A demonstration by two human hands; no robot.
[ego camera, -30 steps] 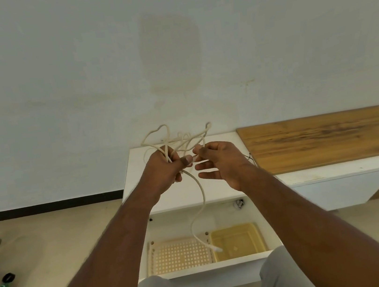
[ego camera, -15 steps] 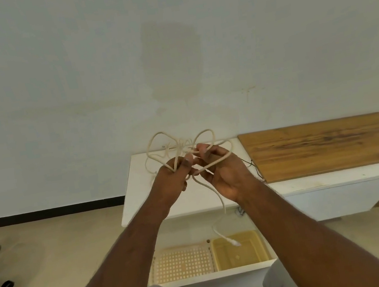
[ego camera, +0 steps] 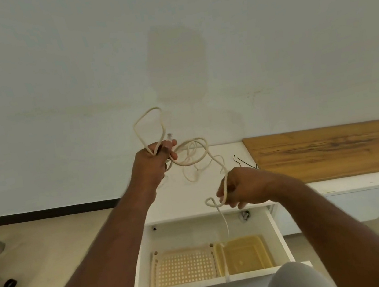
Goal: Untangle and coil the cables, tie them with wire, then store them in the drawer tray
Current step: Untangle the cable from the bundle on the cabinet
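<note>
Head view, hard to see: my cable (ego camera: 205,152) blurs where its tail drops over the drawer (ego camera: 279,235); a dark object at 9 o'clock is cut by the frame edge.
Head view, change: half a second ago my hands met; now they are well apart.
Left grip: my left hand (ego camera: 153,163) curls round a cable loop rising to 12 o'clock.
Right grip: my right hand (ego camera: 242,189) pinches a small loop lower, at 4 o'clock from the left.
Desk: black wire ties (ego camera: 245,161) lie on the white desk (ego camera: 231,151).
Containers: the drawer holds a perforated tray (ego camera: 183,266) and a yellow tray (ego camera: 245,254); the cable's tail hangs over the yellow one.
</note>
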